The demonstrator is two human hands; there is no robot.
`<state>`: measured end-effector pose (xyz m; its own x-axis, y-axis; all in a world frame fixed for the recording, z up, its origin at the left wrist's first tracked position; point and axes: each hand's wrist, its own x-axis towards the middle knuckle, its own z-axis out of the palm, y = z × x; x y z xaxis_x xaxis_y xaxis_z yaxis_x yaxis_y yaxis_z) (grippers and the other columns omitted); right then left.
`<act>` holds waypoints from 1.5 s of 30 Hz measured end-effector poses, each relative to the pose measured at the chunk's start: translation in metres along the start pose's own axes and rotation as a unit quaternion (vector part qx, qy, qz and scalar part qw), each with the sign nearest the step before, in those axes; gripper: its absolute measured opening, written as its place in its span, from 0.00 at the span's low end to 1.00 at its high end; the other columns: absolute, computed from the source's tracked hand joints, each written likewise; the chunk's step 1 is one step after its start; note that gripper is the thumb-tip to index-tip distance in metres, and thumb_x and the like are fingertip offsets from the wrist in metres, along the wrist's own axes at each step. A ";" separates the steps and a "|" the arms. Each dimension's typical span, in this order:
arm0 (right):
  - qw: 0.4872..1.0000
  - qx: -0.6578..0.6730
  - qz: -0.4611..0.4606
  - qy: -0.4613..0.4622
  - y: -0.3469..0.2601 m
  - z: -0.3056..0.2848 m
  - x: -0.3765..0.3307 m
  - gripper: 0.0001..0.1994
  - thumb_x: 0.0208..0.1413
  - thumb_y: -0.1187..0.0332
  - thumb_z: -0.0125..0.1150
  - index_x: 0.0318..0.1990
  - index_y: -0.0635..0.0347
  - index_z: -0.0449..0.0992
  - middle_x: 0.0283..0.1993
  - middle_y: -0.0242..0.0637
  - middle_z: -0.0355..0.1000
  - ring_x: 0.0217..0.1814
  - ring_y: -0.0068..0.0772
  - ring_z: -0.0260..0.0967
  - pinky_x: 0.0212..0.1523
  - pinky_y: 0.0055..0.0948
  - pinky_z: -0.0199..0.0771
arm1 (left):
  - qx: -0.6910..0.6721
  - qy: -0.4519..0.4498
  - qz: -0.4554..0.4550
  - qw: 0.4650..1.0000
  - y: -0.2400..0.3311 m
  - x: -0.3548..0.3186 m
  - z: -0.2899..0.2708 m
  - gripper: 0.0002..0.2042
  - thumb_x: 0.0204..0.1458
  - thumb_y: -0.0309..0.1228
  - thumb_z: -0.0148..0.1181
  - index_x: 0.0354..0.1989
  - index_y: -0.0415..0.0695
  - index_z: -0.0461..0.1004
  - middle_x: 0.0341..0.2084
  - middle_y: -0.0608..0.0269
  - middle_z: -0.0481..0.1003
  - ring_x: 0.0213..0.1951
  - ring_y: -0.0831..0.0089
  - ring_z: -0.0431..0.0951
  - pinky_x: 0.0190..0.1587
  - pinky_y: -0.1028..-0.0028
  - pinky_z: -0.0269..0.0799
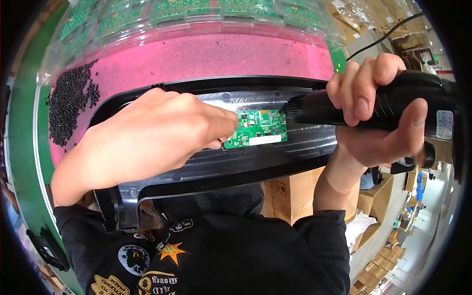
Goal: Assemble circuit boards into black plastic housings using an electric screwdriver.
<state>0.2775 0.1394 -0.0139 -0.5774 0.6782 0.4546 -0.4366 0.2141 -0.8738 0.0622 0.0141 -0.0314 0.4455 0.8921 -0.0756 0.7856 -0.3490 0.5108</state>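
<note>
A green circuit board with a white strip lies inside a long black plastic housing, which is open at the top. My left hand reaches over the housing, its fingers pinched together at the board's left edge. Whether they hold the board or something small is hidden. My right hand is wrapped round a black electric screwdriver with a ribbed nose and a pale label. The nose points left, close to the board's upper right corner. Its tip is too small to make out.
A heap of small black pieces, too small to name surely, lies on the pink mat at left. Clear plastic trays with green boards stand at the back. A black cable crosses the far right. Cardboard boxes stand beyond the near edge.
</note>
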 end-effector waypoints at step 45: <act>0.996 0.066 0.038 -0.046 0.004 0.053 0.002 0.30 0.54 0.39 0.57 0.43 0.61 0.66 0.23 0.26 0.64 0.20 0.19 0.58 0.26 0.23 0.60 | -0.039 0.281 0.053 0.957 -0.022 0.009 0.006 0.05 0.51 0.25 0.62 0.31 0.35 0.75 0.24 0.53 0.75 0.31 0.54 0.75 0.36 0.63 0.69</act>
<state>0.2379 0.1047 -0.0073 -0.6701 0.6204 0.4074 -0.4728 0.0663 -0.8787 0.0512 0.0283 -0.0488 0.2021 0.8735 0.4428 0.7041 -0.4439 0.5542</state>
